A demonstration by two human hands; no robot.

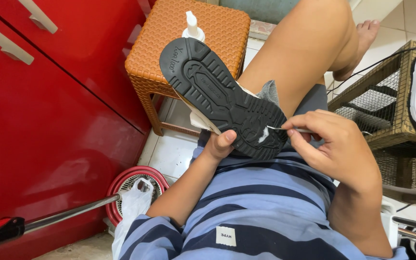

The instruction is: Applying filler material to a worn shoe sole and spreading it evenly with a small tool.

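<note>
My left hand (pixel 220 144) gripped the shoe (pixel 222 98) from beneath, sole up, its long axis running away toward the orange stool (pixel 179 43); my right hand (pixel 335 144) pinched a thin stick (pixel 285 129) at the heel.

Red cabinet (pixel 49 110) left, wicker rack (pixel 386 96) right, stool (pixel 188 38) ahead

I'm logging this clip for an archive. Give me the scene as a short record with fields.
left hand: left hand holds a shoe sole up
right hand: right hand pinches a thin white stick, tip at a white patch on the sole's heel
behind shoe: orange stool with a white pump bottle
left side: red cabinet
right side: wicker rack
</note>
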